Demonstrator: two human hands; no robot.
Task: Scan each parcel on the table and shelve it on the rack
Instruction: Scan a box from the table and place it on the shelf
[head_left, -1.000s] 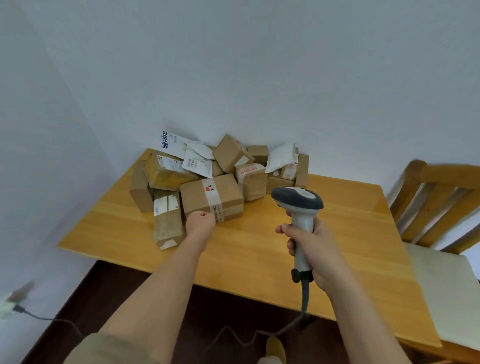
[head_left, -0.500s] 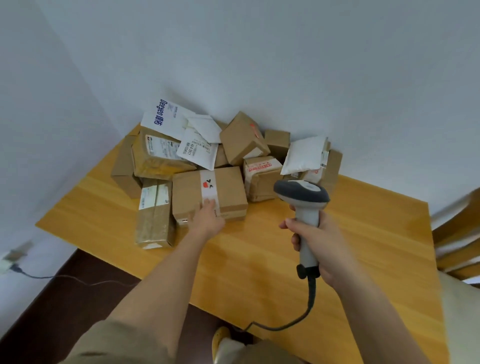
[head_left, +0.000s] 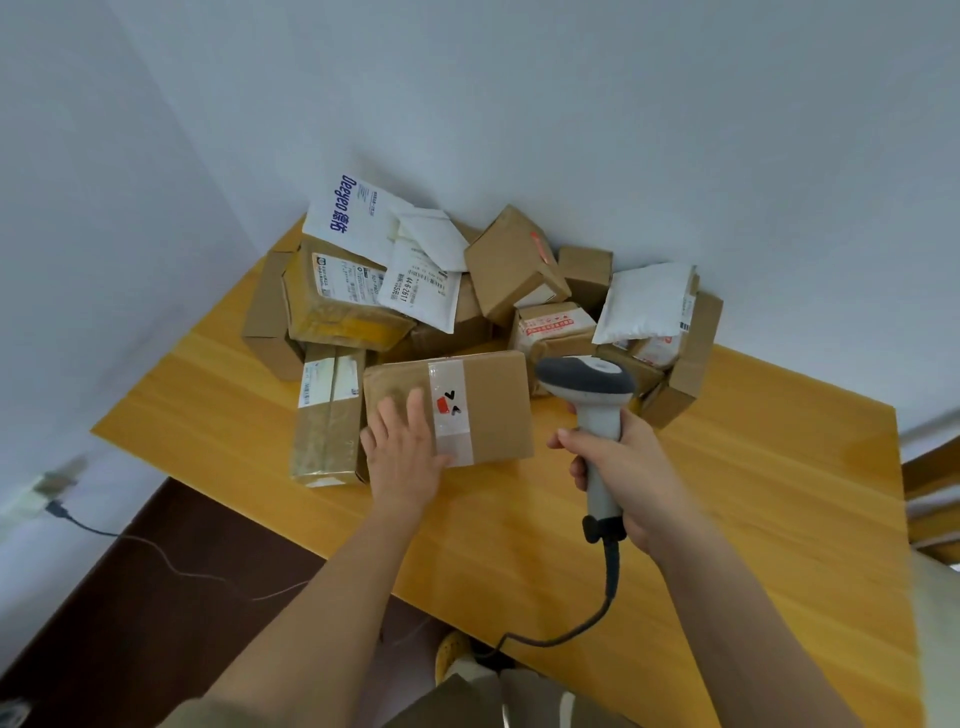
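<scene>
Parcels heaped in the far corner of the counter (head_left: 727, 519), against the wall; none shelved yet as far as visible, no rack in view. Left hand (head_left: 405, 457) lies flat, fingers straight, on the near-left top of the front brown box (head_left: 493, 410), the one with the clear tape strip and red mark. Likely pinning it down or about to turn it, since no barcode label shows on its top face. Right hand (head_left: 623, 478) has a clenched grip around the handle of the scanner (head_left: 592, 410), head aimed toward the pile, just right of the box, ready to read once a label faces up. Cable trails off the counter's front edge. White mailers (head_left: 644, 304) rest on top of the heap.
</scene>
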